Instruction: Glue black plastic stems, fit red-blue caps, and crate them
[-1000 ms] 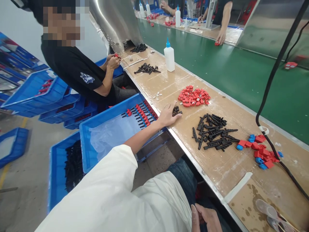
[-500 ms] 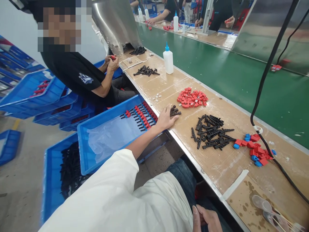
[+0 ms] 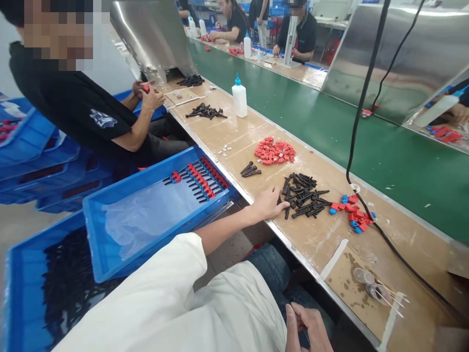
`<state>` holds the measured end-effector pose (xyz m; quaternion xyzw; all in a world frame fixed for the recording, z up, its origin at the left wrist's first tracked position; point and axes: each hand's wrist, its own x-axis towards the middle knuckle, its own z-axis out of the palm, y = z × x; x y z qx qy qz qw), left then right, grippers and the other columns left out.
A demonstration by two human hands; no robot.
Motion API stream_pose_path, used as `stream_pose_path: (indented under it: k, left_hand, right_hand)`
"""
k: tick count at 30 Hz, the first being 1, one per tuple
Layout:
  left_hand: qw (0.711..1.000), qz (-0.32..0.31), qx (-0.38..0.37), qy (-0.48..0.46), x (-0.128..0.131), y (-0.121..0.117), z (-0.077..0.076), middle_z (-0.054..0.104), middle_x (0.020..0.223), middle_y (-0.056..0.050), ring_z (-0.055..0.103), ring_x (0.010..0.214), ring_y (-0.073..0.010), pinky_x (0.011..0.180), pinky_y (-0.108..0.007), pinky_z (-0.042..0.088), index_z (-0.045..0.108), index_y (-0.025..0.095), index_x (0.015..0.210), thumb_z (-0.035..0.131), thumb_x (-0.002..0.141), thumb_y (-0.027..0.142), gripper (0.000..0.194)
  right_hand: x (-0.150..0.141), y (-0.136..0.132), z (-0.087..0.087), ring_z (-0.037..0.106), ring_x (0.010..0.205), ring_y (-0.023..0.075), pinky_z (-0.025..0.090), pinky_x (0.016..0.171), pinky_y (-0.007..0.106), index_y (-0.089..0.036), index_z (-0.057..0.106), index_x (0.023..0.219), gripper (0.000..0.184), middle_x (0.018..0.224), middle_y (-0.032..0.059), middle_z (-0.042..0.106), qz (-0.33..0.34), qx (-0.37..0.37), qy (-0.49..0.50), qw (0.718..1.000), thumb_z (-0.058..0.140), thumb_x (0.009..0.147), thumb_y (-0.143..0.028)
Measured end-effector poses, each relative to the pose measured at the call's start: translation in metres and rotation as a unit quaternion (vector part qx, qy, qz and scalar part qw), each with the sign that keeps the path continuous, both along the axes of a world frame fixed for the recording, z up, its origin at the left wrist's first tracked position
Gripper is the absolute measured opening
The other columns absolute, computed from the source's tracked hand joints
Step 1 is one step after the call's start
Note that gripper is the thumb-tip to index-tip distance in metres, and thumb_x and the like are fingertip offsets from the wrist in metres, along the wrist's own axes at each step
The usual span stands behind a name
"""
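My left hand (image 3: pixel 269 203) reaches over the front edge of the bench to the near left side of a loose pile of black stick-like plastic parts (image 3: pixel 306 193). Its thumb and fingers are apart, with one black part partly showing between them. Farther left lies a small group of the same black parts (image 3: pixel 250 169). Behind is a heap of small red plastic pieces (image 3: pixel 275 150). My right hand (image 3: pixel 308 328) rests low over my lap, its fingers curled in and pressed together; whatever they may hold is hidden.
A blue tray (image 3: pixel 120 195) with rows of red, blue and black assemblies stands left of the bench. Red and blue parts (image 3: pixel 353 213) lie rightward beside a hanging black cable (image 3: pixel 361 122). A white bottle (image 3: pixel 239 100) stands near the green belt (image 3: pixel 293 105). A co-worker (image 3: pixel 73 107) sits left.
My left hand has left the small group of black parts and moved right to the larger pile. My right hand stays over my lap. The view has turned to the right.
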<state>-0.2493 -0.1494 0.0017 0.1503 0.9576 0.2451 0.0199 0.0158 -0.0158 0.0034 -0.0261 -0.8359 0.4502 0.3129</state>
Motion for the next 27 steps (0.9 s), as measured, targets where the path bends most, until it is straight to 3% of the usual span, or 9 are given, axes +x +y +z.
stream_pose_path:
  k: [7,11,15,19,21,24,27]
  left_hand:
    - [0.999,0.017,-0.031,-0.027,-0.003,0.017,0.006,0.068,0.110,-0.022,0.068,0.102,-0.0329,0.089,-0.042,0.051,0.057,0.011,0.114,0.052,0.091,0.024,0.027]
    - [1.000,0.007,-0.011,-0.020,-0.012,0.013,0.002,0.072,0.098,-0.018,0.070,0.094,-0.0320,0.082,-0.039,0.053,0.059,0.012,0.113,0.054,0.091,0.028,0.027]
    - [0.991,0.052,0.112,0.050,-0.041,0.010,0.007,0.073,0.088,-0.011,0.070,0.088,-0.0290,0.082,-0.041,0.053,0.064,0.019,0.102,0.050,0.095,0.033,0.021]
    - [0.957,0.049,0.287,0.015,-0.084,0.022,0.019,0.069,0.085,-0.007,0.066,0.087,-0.0245,0.088,-0.040,0.050,0.064,0.019,0.084,0.062,0.084,0.022,0.004]
    - [0.941,0.041,0.335,-0.024,-0.099,0.030,0.020,0.067,0.080,-0.004,0.064,0.080,-0.0199,0.084,-0.035,0.050,0.063,0.018,0.082,0.063,0.078,0.016,0.005]
    - [0.926,0.038,0.369,-0.068,-0.106,0.034,0.017,0.062,0.072,0.000,0.058,0.069,-0.0140,0.071,-0.028,0.048,0.061,0.016,0.081,0.062,0.074,0.014,0.008]
    - [0.898,0.019,0.417,-0.140,-0.096,0.029,0.017,0.054,0.066,0.002,0.051,0.059,-0.0102,0.057,-0.023,0.041,0.059,0.016,0.081,0.063,0.074,0.021,0.009]
  right_hand:
    - [0.007,0.002,-0.011,0.053,0.055,0.0103,0.044,0.051,0.023,-0.019,0.068,0.088,0.007,0.070,-0.0003,0.061,-0.010,-0.029,-0.015,0.999,0.069,0.085,-0.013]
    - [-0.002,0.018,-0.005,0.054,0.054,0.0095,0.045,0.051,0.022,-0.020,0.068,0.093,0.010,0.071,-0.0009,0.062,0.029,0.019,-0.018,0.999,0.068,0.086,-0.012]
    - [-0.032,0.036,0.012,0.055,0.055,0.0091,0.047,0.056,0.021,-0.020,0.066,0.092,0.002,0.072,-0.0011,0.062,0.056,0.085,-0.044,0.994,0.064,0.091,-0.019]
    - [-0.080,0.040,0.018,0.056,0.055,0.0094,0.043,0.056,0.022,-0.021,0.067,0.087,0.024,0.072,-0.0006,0.064,0.060,0.161,-0.123,0.977,0.053,0.099,-0.036]
    - [-0.102,0.037,0.014,0.058,0.058,0.0109,0.042,0.058,0.024,-0.021,0.068,0.088,0.033,0.076,0.0007,0.067,0.059,0.192,-0.153,0.967,0.046,0.101,-0.042]
    - [-0.123,0.028,0.006,0.059,0.063,0.0125,0.041,0.063,0.026,-0.021,0.069,0.087,0.037,0.079,0.0014,0.068,0.070,0.190,-0.182,0.962,0.043,0.102,-0.043]
    - [-0.135,0.018,-0.001,0.061,0.065,0.0128,0.041,0.064,0.026,-0.021,0.069,0.088,0.037,0.080,0.0020,0.070,0.066,0.174,-0.190,0.964,0.044,0.101,-0.044]
